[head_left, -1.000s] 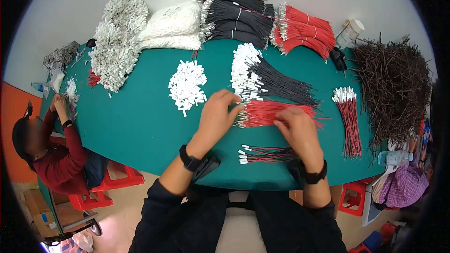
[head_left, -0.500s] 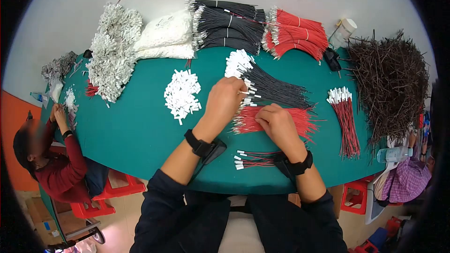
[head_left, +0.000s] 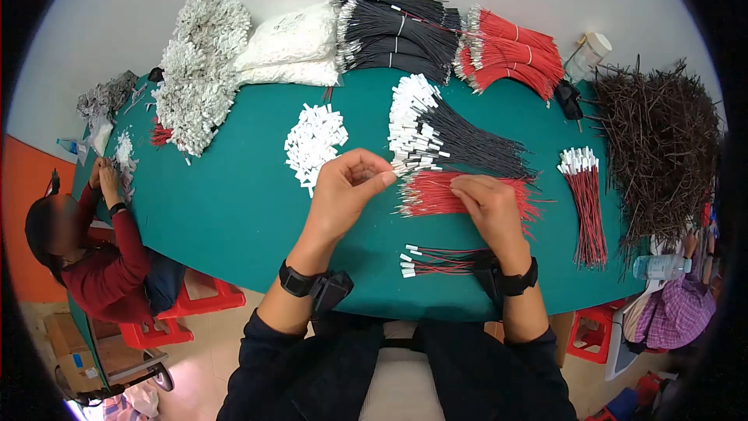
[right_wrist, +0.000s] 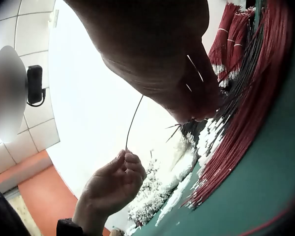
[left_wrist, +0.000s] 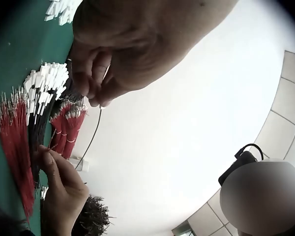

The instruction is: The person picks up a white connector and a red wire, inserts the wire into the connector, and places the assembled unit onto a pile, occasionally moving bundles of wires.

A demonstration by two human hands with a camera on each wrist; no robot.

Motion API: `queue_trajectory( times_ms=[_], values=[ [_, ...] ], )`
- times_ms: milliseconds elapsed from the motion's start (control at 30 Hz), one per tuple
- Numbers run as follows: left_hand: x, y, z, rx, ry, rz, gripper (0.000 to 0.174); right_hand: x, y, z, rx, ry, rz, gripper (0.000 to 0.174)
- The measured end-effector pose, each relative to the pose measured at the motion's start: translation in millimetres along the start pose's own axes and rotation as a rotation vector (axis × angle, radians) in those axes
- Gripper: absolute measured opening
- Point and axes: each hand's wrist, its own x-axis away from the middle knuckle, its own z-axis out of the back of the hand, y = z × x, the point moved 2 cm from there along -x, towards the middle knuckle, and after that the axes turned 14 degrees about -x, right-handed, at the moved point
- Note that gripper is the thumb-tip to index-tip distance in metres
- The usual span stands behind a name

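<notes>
At the left end of the red wires point(head_left: 436, 193), my left hand point(head_left: 343, 191) pinches a small white connector point(left_wrist: 104, 105) between thumb and fingers. A thin dark wire point(left_wrist: 96, 132) curves down from it in the left wrist view. My right hand point(head_left: 495, 214) is over the middle of the red wires, its thumb and fingertips together; thin wire ends point(right_wrist: 174, 132) stick out by them in the right wrist view. Whether they belong to the dark wire, I cannot tell. Black wires with white connectors point(head_left: 417, 121) lie just behind the red ones.
Loose white connectors point(head_left: 313, 140) lie left of the wires. Nearer me are a few finished-looking wires point(head_left: 444, 261); a red bundle point(head_left: 586, 214) and a brown tangle point(head_left: 662, 148) are to the right. Bundles and bags line the wall. A person point(head_left: 97, 257) sits at far left.
My left hand has drawn back from the white connectors of the black wires, with a connector and dark wire now showing. My right hand has shifted slightly right above the red wires. The head view has shifted.
</notes>
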Motion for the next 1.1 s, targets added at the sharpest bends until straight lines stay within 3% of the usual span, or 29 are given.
queue_trajectory(
  times_ms=[500,600,833,1100],
  values=[
    [10.7,-4.3,-10.7,0.115,0.009,0.082,0.015,-1.1,-3.3,8.6,0.05,0.069,0.053,0.008],
    [12.0,-3.5,-11.7,0.046,0.063,0.038,0.015,-3.7,-27.7,7.9,0.009,0.033,-0.022,0.01],
    [26.8,17.2,-21.9,-0.037,0.042,0.023,0.013,-8.5,-82.0,10.7,-0.138,0.131,0.037,0.012],
    [37.7,28.7,-27.9,0.088,-0.011,-0.002,0.012,-8.5,-89.5,13.4,-0.091,0.143,0.052,0.017]
  ],
)
